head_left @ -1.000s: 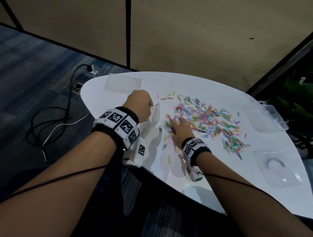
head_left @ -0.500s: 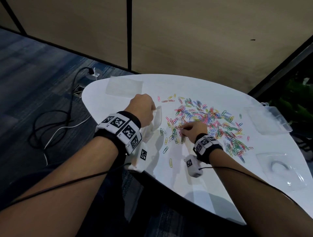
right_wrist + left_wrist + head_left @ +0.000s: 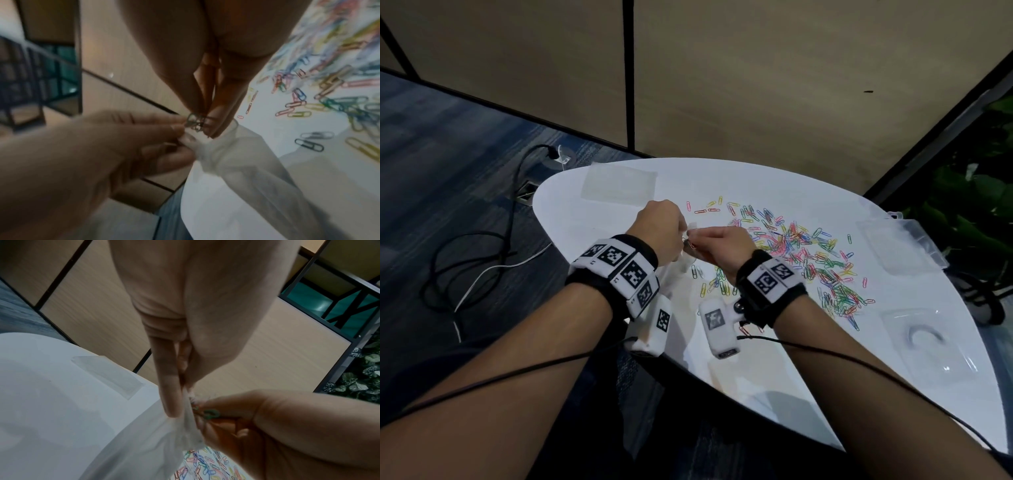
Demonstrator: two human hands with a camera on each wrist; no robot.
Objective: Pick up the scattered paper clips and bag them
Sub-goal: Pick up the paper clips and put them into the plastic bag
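My left hand pinches the top edge of a clear plastic bag, held up over the white table. In the right wrist view the bag hangs down from those fingers. My right hand pinches a few paper clips right at the bag's mouth, touching the left fingers; the same clips show in the left wrist view. A big heap of coloured paper clips lies scattered on the table to the right of both hands.
A flat clear bag lies at the table's far left. Clear plastic containers and a clear lid sit at the right side. Cables trail on the carpet to the left. A wall panel stands behind the table.
My right hand lifted from the heap with clips pinched and moved left up to the bag's mouth. The left hand stayed holding the bag, raised slightly.
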